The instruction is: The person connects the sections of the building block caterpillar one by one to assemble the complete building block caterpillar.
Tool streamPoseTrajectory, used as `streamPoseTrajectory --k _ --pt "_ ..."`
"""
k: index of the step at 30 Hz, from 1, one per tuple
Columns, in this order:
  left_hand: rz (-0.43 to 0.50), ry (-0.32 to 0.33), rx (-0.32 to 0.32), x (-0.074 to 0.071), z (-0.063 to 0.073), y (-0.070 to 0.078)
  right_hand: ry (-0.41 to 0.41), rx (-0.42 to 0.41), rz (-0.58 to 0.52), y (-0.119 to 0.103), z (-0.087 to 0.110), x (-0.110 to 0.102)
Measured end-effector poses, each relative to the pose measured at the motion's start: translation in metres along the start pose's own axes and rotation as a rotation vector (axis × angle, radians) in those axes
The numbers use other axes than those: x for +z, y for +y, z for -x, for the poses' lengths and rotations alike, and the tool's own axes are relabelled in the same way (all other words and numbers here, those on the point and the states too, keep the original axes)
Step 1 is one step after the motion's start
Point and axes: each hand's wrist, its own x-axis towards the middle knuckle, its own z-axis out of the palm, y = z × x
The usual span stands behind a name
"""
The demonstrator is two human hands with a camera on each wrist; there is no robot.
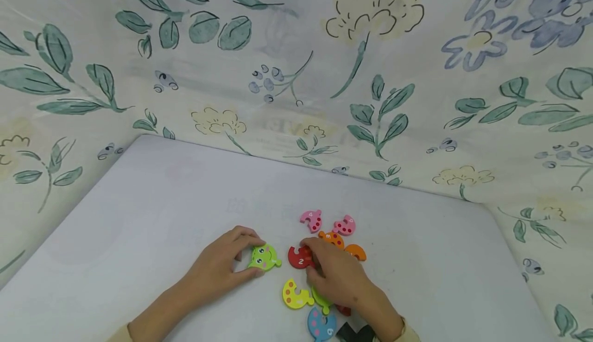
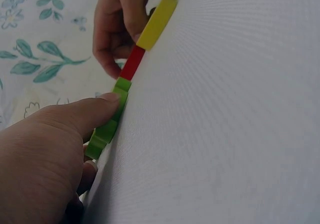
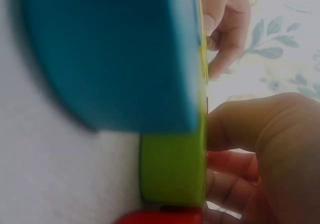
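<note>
My left hand (image 1: 227, 262) pinches a green puzzle piece with a smiling face (image 1: 264, 257) between thumb and fingers, flat on the white table. Just right of it, my right hand (image 1: 340, 275) grips a red puzzle piece marked 2 (image 1: 300, 257) by its right side. In the left wrist view the green piece (image 2: 107, 126) stands right at the end of the red one (image 2: 132, 63). Below the right hand lie a yellow spotted piece (image 1: 295, 295) and another green piece (image 1: 321, 301), partly hidden by that hand. The right wrist view shows a blue piece (image 3: 110, 58) close up.
Two pink pieces (image 1: 345, 225) and two orange pieces (image 1: 355, 252) lie beyond the right hand. Nearer the front are a blue piece (image 1: 321, 325), a dark red one (image 1: 343, 310) and a black object (image 1: 355, 332). Flowered cloth (image 1: 287, 74) rises behind the white table (image 1: 185, 203).
</note>
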Motion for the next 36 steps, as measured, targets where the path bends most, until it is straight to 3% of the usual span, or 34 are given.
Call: streamPoseTrajectory --k 6,14,22,25,30,36 --pt "0.000 0.006 0.006 -0.001 0.000 0.000 0.015 -0.007 -0.034 0.002 -0.002 -0.001" --pt "-0.002 0.002 -0.005 -0.002 -0.001 0.000 0.027 -0.004 0.010 0.000 -0.002 0.001" --pt "-0.007 -0.023 -0.029 -0.001 -0.002 0.002 0.076 0.183 0.026 -0.012 -0.005 0.012" --pt "-0.018 -0.032 -0.032 -0.001 -0.002 0.004 0.108 0.217 0.040 -0.015 -0.007 0.016" --pt "-0.026 -0.032 -0.036 -0.002 -0.001 0.007 0.125 0.191 0.049 -0.016 -0.006 0.015" --pt "-0.017 -0.023 -0.028 -0.002 0.000 0.006 0.099 0.081 -0.016 -0.017 -0.002 0.008"
